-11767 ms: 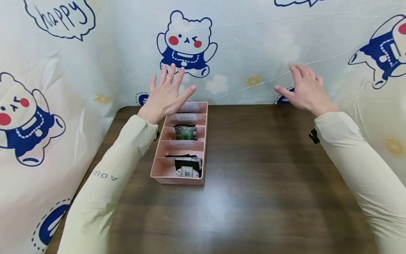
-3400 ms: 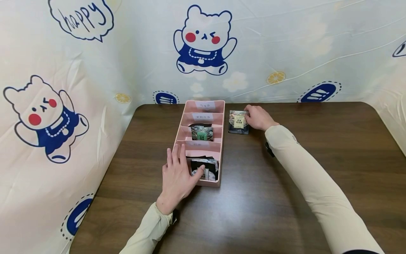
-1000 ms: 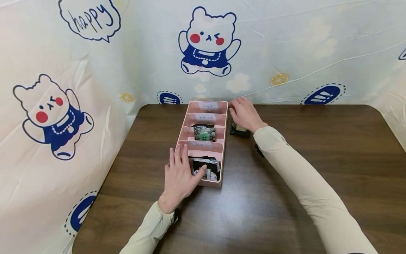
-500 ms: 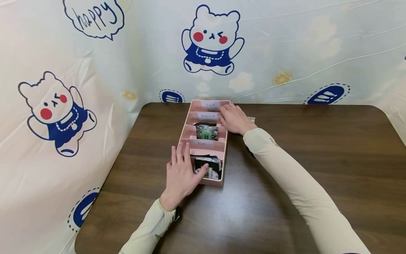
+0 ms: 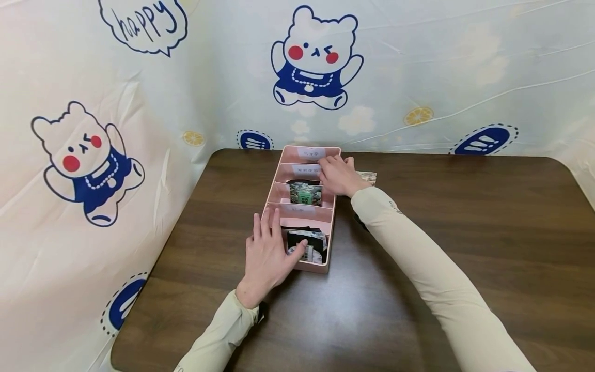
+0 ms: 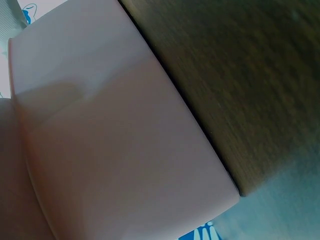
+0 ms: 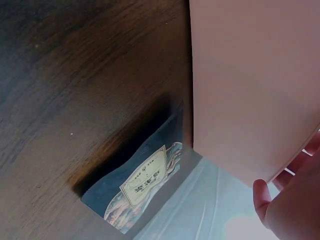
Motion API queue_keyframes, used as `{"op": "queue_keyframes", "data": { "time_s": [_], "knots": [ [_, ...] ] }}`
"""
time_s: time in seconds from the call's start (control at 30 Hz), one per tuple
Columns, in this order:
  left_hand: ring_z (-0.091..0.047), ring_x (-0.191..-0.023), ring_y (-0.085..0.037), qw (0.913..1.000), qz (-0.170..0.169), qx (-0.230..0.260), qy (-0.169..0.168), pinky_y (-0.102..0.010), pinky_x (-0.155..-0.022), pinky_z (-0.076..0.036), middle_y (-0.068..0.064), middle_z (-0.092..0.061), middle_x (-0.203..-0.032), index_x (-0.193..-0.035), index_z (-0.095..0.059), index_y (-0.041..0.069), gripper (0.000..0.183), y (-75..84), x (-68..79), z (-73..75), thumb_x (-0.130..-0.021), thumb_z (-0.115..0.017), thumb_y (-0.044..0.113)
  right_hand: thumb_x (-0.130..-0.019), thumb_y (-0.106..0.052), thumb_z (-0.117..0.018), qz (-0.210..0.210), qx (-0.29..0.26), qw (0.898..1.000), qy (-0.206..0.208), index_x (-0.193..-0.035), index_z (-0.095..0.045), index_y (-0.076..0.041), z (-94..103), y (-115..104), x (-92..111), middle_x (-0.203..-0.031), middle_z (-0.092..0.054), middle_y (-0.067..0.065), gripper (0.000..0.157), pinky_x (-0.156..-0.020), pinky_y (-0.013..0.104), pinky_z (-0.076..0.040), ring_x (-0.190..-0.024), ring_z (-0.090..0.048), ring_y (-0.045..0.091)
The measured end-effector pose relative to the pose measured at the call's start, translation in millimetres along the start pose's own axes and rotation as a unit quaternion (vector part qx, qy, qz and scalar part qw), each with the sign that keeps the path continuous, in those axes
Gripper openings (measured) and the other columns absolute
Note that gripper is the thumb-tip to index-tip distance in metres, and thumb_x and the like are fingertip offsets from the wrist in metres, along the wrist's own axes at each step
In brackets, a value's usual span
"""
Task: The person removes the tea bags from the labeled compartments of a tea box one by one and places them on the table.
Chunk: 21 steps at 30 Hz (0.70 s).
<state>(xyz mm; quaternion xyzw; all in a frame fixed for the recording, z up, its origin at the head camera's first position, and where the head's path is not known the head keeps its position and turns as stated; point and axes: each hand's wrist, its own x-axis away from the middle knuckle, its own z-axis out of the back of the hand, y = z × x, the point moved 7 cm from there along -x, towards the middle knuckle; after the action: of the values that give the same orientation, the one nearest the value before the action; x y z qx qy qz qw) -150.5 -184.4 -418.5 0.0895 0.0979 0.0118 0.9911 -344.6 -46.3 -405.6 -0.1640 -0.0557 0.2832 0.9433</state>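
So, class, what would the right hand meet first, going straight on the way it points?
Probably the second-farthest label in the pink box, just beyond the right hand; height is unclear, so the hand may pass above.

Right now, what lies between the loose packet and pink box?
Only bare table separates packet and box in the right wrist view; in the head view, the right hand covers it.

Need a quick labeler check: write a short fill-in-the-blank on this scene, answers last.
1. The box is ____ in colour.
2. It is divided into ____ compartments.
3. The packet outside the box is nearest the person's ____ hand.
4. In the middle compartment, the front packet carries a ____ label.

Missing: pink; five; right; green.
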Motion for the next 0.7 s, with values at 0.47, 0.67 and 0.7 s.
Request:
{"op": "queue_keyframes", "data": {
  "time_s": [0.47, 0.67, 0.7],
  "knots": [
    [-0.023, -0.142, -0.048, 1.0, 0.002, 0.003, -0.005, -0.064, -0.09, -0.044, -0.019, -0.026, -0.156, -0.154, -0.02, 0.01, 0.097, 0.6, -0.3, 0.1, -0.084, -0.045, 0.071, -0.101, -0.025, -0.039, 0.004, -0.004, 1.0, 0.016, -0.116, -0.056, -0.008, 2.6, 2.0, -1.8, -0.127, -0.057, 0.01, 0.028, -0.097, 0.05, -0.025, -0.116, -0.045, 0.029],
    [-0.023, -0.143, -0.047, 1.0, 0.004, 0.004, -0.006, -0.064, -0.09, -0.044, -0.019, -0.025, -0.156, -0.154, -0.019, 0.01, 0.097, 0.3, -0.3, -0.2, -0.084, -0.044, 0.071, -0.101, -0.022, -0.041, 0.009, -0.004, 0.999, 0.035, -0.112, -0.058, -0.009, 5.8, 1.5, -2.5, -0.122, -0.06, 0.01, 0.024, -0.096, 0.05, -0.026, -0.116, -0.047, 0.029],
    [-0.023, -0.143, -0.047, 1.0, 0.004, 0.004, -0.006, -0.064, -0.09, -0.044, -0.019, -0.025, -0.156, -0.154, -0.019, 0.01, 0.097, 0.2, -0.4, -0.4, -0.084, -0.044, 0.071, -0.101, -0.021, -0.041, 0.011, -0.005, 0.999, 0.041, -0.111, -0.058, -0.009, 6.9, 1.0, -2.6, -0.121, -0.061, 0.01, 0.024, -0.096, 0.05, -0.027, -0.116, -0.048, 0.029]
  ]
}}
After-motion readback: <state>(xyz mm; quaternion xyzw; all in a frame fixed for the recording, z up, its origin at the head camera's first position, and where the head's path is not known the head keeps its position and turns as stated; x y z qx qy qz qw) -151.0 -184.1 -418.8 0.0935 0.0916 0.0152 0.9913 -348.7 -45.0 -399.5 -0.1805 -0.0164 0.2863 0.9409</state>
